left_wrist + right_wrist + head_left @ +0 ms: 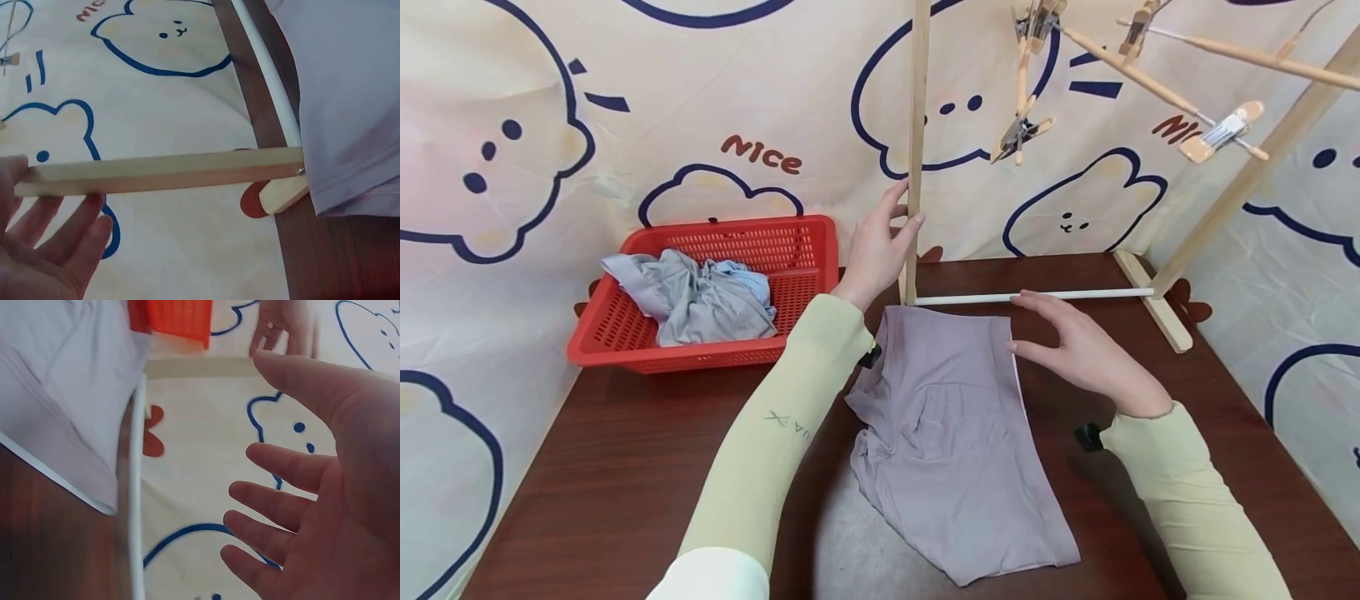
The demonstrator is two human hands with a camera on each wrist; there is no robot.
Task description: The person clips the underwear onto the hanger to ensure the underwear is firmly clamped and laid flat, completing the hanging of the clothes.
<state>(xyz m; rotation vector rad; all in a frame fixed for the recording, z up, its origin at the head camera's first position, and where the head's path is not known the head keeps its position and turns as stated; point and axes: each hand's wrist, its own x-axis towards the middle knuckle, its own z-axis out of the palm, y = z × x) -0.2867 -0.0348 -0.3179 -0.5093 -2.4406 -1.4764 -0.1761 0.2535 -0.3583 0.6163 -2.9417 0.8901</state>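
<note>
My left hand [877, 250] is at the upright wooden post [917, 108], thumb across its front and fingertips reaching behind it. In the left wrist view those fingers lie along the underside of the post [162, 172]. My right hand [1086, 350] hovers over the table, fingers spread and holding nothing. Its palm faces left in the right wrist view, fingers [269, 506] apart. Between the hands, a mauve pair of underpants [962, 433] lies spread on the table, band along its right side. A white rod [1075, 293] runs just beyond it.
Left of the post stands a red plastic basket [790, 283] holding a crumpled grey garment [707, 300] and a light blue one [745, 279]. Wooden sticks with clothespins [1221, 132] hang at the upper right. A slanted wooden post [1247, 183] with a foot [1157, 308] stands there too.
</note>
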